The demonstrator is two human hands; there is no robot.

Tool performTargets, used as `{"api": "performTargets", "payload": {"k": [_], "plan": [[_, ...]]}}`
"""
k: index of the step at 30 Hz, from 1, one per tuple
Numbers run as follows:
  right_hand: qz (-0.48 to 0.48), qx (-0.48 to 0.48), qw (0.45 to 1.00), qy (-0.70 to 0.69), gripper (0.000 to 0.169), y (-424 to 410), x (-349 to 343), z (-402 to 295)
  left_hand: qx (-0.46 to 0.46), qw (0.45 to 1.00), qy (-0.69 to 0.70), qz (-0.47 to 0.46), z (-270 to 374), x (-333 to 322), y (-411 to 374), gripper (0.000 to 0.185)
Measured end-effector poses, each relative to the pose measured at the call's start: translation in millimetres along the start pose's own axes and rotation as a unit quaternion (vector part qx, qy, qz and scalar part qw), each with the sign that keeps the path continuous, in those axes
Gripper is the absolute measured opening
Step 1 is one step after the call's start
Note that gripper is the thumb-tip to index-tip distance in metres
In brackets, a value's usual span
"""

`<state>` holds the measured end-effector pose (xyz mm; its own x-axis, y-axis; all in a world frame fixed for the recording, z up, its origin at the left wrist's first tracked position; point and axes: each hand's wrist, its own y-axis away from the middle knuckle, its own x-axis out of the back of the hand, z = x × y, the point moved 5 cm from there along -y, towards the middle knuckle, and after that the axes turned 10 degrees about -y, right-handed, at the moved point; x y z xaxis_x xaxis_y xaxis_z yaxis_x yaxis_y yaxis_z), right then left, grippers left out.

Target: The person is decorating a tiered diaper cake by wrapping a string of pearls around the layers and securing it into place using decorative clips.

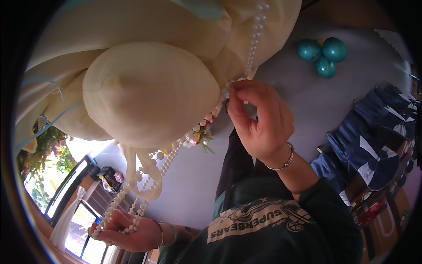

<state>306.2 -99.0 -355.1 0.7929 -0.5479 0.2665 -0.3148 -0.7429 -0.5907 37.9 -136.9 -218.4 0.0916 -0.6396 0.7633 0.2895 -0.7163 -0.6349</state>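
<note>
A large cream balloon (pixel 151 92) hangs before me at the upper left, with a ribbon loop (pixel 155 188) below its knotted end. Strings of pearl beads (pixel 169 156) run along its lower right side. My left hand (pixel 128 232), palm up at the lower left, has the lower strands looped over its curled fingers. At the balloon's right edge, my right hand (pixel 262 115) pinches the bead string between thumb and forefinger. Another, larger-beaded strand (pixel 254 41) rises above that hand along cream fabric (pixel 277 23).
Three teal balloons (pixel 325 56) lie together on the grey floor (pixel 296 89) at the upper right. Blue-covered chairs with white bows (pixel 377 158) stand along the right. Artificial-looking flowers (pixel 197 138) show behind the beads. A shelf unit (pixel 99 199) and windows are at the lower left.
</note>
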Motion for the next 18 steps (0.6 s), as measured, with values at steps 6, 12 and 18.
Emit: {"api": "performTargets", "payload": {"k": [6, 12, 18], "plan": [[-0.015, -0.008, 1.0, -0.003, 0.019, 1.0, 0.1, -0.2, 0.169, 0.971, 0.168, 0.007, -1.1, -8.1, 3.8, 0.031], [0.009, 0.027, 0.999, -0.028, 0.018, 15.3, -8.3, 21.1, -0.137, 0.983, -0.118, 0.025, 12.9, -10.2, 7.7, 0.026], [0.019, 0.022, 0.999, -0.015, 0.018, 11.1, -7.9, 18.0, 0.086, 0.986, 0.144, -0.01, -7.9, -13.9, 10.4, 0.026]]}}
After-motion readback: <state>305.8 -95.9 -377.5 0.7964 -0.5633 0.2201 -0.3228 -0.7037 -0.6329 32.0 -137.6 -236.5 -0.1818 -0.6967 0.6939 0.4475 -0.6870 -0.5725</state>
